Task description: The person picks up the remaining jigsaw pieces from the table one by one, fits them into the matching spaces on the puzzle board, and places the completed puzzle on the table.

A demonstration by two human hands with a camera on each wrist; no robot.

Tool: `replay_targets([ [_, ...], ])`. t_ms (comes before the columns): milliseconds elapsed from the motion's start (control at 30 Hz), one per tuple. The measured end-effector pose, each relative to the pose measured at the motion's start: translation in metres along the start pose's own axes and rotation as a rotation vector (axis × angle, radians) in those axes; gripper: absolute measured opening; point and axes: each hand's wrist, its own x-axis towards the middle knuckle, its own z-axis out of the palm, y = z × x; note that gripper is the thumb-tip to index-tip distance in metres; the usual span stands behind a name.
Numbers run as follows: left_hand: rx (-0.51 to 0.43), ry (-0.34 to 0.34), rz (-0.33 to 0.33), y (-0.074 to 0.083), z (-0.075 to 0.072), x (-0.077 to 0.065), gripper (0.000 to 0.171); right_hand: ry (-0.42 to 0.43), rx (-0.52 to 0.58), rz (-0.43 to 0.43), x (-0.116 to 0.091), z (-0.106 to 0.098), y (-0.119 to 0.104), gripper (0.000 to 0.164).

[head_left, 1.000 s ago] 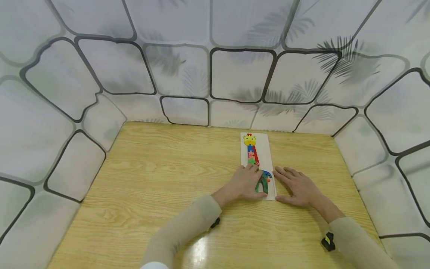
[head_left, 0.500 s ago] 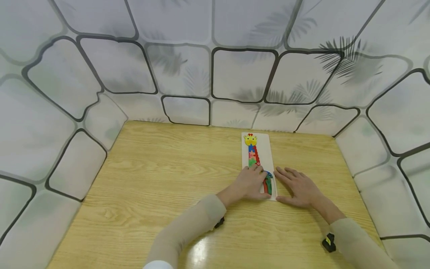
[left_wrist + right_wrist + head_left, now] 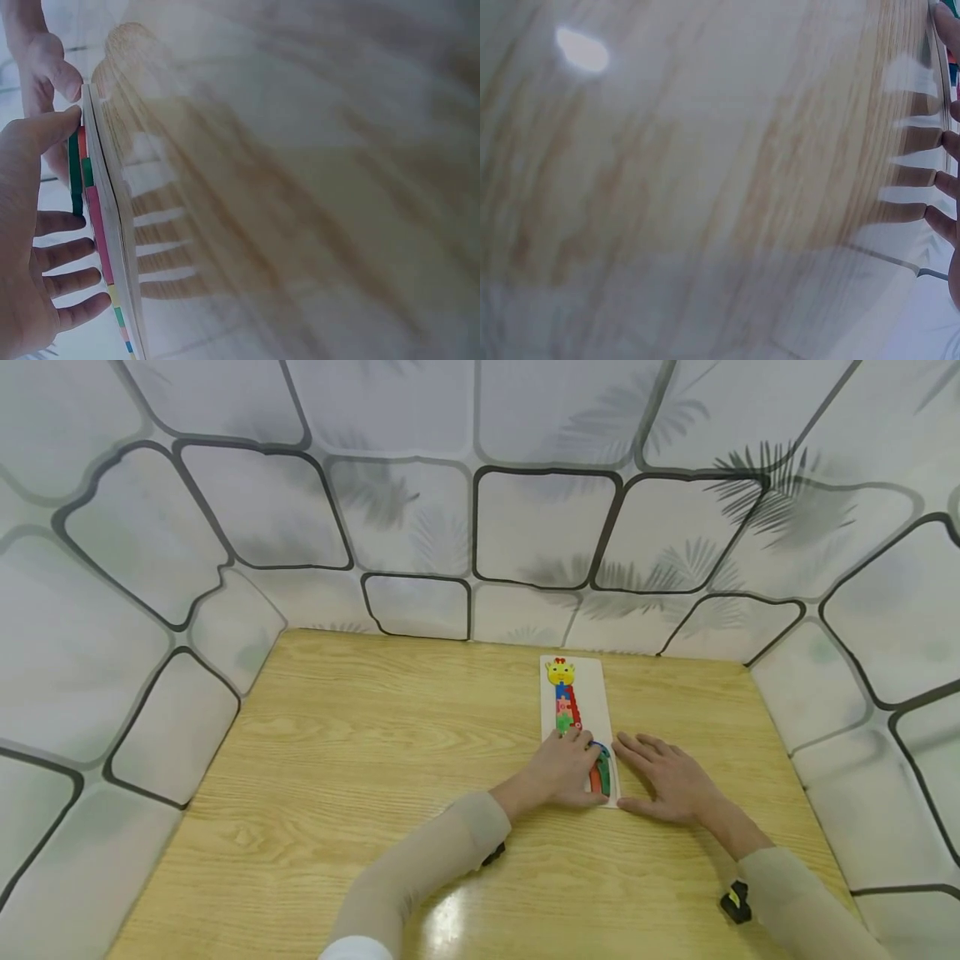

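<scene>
A giraffe jigsaw board (image 3: 592, 693) lies on the table, its yellow giraffe head (image 3: 560, 672) at the far end. My left hand (image 3: 562, 768) is over the lower part and hides the giraffe's middle. In the left wrist view, a green puzzle piece (image 3: 75, 172) stands slightly above the other pieces, held between my thumb and index finger. The other fingers reach toward the coloured pieces (image 3: 99, 236). Red and green leg parts (image 3: 603, 770) show beside my left hand. My right hand (image 3: 667, 781) rests flat at the board's right edge, fingers spread.
The wood-grain table (image 3: 360, 727) has a glossy surface that reflects the hands. Pale walls with a stone pattern (image 3: 540, 527) enclose it at the back and both sides. Black wrist cameras (image 3: 735, 902) sit under the sleeves.
My left hand has shifted a little to the right over the board, and the green piece moved with it. A red leg part now shows there. My right hand has stayed in place.
</scene>
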Motion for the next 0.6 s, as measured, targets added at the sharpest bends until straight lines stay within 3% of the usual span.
replay_targets([
  [600, 0.022, 0.013, 0.008, 0.0009, 0.0041, 0.0050, 0.083, 0.037, 0.002, -0.013, -0.0015, 0.0027, 0.0008, 0.097],
])
